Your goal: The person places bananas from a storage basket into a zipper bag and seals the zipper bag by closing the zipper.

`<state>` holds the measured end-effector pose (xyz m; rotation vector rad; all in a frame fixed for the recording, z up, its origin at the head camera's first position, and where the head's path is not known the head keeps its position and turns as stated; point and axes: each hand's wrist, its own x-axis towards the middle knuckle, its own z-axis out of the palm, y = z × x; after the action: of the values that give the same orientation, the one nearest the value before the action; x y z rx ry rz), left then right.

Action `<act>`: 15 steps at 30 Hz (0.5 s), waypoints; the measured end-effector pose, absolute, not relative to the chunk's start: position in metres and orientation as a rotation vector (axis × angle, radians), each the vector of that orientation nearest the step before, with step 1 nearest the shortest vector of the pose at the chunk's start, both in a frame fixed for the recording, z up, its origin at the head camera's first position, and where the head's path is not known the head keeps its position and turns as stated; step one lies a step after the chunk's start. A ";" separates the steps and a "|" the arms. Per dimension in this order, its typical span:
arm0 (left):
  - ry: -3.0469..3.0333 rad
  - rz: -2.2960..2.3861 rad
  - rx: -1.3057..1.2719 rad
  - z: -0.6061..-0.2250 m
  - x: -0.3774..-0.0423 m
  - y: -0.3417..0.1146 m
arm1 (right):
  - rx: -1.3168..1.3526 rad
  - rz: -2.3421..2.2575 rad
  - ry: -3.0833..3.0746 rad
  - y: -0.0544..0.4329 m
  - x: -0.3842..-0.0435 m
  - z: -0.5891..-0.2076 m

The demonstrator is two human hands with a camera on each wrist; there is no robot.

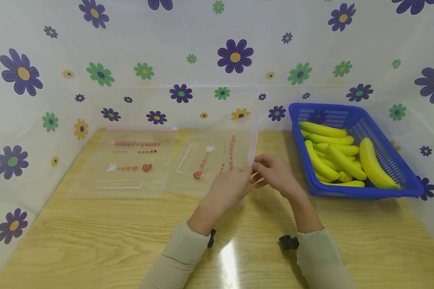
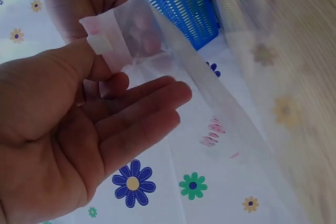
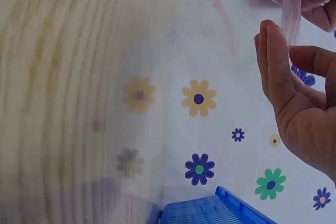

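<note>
A clear zip bag (image 1: 209, 160) with a pink closure strip (image 1: 253, 138) is raised at its right edge. It bears red lettering, small hearts and a strawberry. My left hand (image 1: 229, 184) pinches the strip's near end, thumb on the white slider (image 2: 98, 44), the other fingers extended below it. From the right, my right hand (image 1: 275, 172) meets the same end, with the strip between its thumb and index finger (image 3: 277, 59). Fingertips of both hands sit close together there. In the left wrist view, part of the right hand shows through the film.
A second printed zip bag (image 1: 130, 176) lies flat on the wooden table (image 1: 105, 241) at left. To the right stands a blue perforated basket (image 1: 354, 193) holding several yellow bananas (image 1: 376, 164). Behind hangs a white flower-patterned cloth (image 1: 188, 36).
</note>
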<state>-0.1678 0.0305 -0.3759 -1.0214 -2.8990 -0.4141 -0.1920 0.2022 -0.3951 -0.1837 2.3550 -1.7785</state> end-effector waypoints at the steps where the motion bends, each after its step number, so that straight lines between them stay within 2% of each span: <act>1: -2.887 -0.357 -1.016 -0.375 -0.167 0.031 | -0.162 -1.802 2.343 0.201 -0.192 -0.395; 15: -2.757 -0.354 -0.799 -0.374 -0.159 0.036 | 0.228 -2.081 2.099 0.192 -0.192 -0.399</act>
<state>-0.1587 0.0361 -0.3744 -0.7994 -2.7570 -0.3539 -0.1922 0.1924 -0.3993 0.2282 2.0995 -2.0806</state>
